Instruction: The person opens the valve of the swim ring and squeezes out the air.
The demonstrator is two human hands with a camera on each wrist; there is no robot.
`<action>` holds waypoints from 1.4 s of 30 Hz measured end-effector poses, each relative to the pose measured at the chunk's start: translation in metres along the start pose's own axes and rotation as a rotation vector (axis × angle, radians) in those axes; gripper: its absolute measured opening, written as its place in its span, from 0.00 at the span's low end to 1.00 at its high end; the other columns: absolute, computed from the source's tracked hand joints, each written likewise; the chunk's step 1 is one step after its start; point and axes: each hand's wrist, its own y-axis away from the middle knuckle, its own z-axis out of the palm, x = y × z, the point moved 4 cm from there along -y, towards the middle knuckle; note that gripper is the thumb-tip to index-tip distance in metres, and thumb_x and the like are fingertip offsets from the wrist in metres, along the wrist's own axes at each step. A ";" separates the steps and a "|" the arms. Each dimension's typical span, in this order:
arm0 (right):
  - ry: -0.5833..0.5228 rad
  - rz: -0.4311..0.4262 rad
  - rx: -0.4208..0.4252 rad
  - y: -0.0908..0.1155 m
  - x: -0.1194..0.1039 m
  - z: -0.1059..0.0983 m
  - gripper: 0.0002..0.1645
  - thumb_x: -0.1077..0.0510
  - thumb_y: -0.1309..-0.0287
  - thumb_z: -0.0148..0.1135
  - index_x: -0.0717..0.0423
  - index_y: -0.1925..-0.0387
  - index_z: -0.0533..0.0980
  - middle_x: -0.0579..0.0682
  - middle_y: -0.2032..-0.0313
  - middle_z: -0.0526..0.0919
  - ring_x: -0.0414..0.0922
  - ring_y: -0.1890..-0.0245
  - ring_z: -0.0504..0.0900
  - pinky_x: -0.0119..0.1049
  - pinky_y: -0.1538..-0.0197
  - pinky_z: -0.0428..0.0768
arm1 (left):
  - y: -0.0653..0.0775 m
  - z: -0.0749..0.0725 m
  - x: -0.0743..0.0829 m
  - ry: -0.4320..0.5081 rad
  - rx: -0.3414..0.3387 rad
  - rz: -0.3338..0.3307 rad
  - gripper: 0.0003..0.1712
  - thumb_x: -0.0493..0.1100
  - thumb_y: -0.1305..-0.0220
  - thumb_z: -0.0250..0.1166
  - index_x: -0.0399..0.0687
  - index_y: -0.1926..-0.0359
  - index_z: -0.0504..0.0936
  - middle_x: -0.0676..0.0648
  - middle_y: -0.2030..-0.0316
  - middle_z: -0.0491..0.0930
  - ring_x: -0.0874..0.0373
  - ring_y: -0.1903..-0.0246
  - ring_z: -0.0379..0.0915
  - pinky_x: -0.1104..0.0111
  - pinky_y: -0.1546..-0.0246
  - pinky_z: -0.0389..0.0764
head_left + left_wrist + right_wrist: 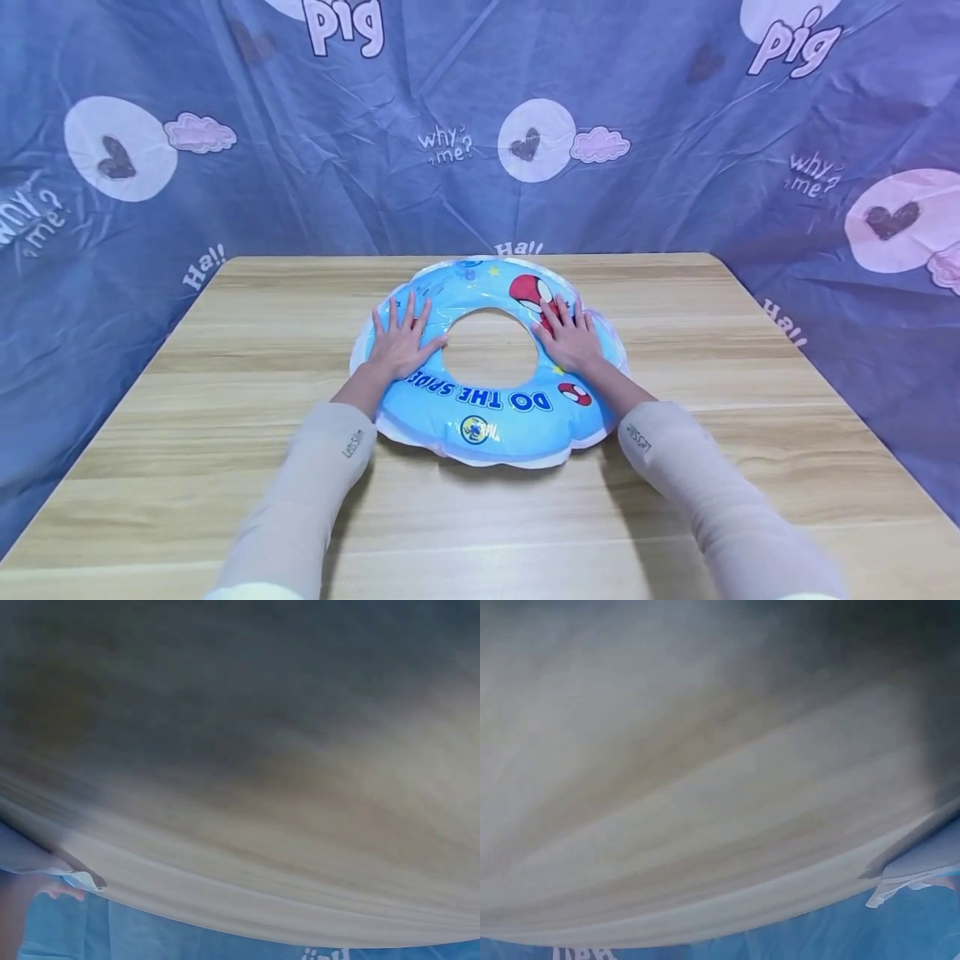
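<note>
Fingers spread, left hand point(399, 347) and right hand point(576, 340) rest atop the left and right sides of a blue inflatable ring point(517, 429).

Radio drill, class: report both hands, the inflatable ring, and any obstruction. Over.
Left hand, right hand: resting on opposite sides of the blue inflatable ring. Ring puffed up, on wooden table. No obstruction visible between hands and ring.

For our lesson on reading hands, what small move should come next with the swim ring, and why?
Perhaps press down evenly: the left hand and right hand rest spread on opposite sides of the blue swim ring, which looks puffy.
</note>
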 end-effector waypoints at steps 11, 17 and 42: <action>-0.013 0.014 -0.012 0.001 -0.003 -0.001 0.38 0.37 0.33 0.32 0.48 0.28 0.44 0.55 0.29 0.38 0.59 0.33 0.27 0.53 0.36 0.29 | -0.001 0.002 -0.001 0.017 -0.079 -0.024 0.46 0.74 0.39 0.31 0.56 0.28 0.33 0.43 0.30 0.25 0.37 0.35 0.16 0.40 0.44 0.23; 0.004 0.021 -0.020 0.000 0.001 -0.002 0.39 0.35 0.34 0.31 0.48 0.28 0.44 0.55 0.29 0.38 0.59 0.33 0.26 0.53 0.37 0.28 | -0.004 0.001 0.002 0.015 -0.091 -0.029 0.46 0.73 0.39 0.31 0.55 0.28 0.34 0.43 0.30 0.27 0.37 0.35 0.16 0.40 0.44 0.22; -0.010 0.039 -0.047 -0.001 0.000 0.000 0.41 0.32 0.36 0.28 0.45 0.28 0.42 0.54 0.29 0.37 0.57 0.34 0.23 0.54 0.37 0.27 | -0.004 0.002 0.002 0.022 -0.139 -0.048 0.46 0.73 0.39 0.33 0.55 0.28 0.37 0.42 0.30 0.29 0.36 0.36 0.16 0.40 0.45 0.21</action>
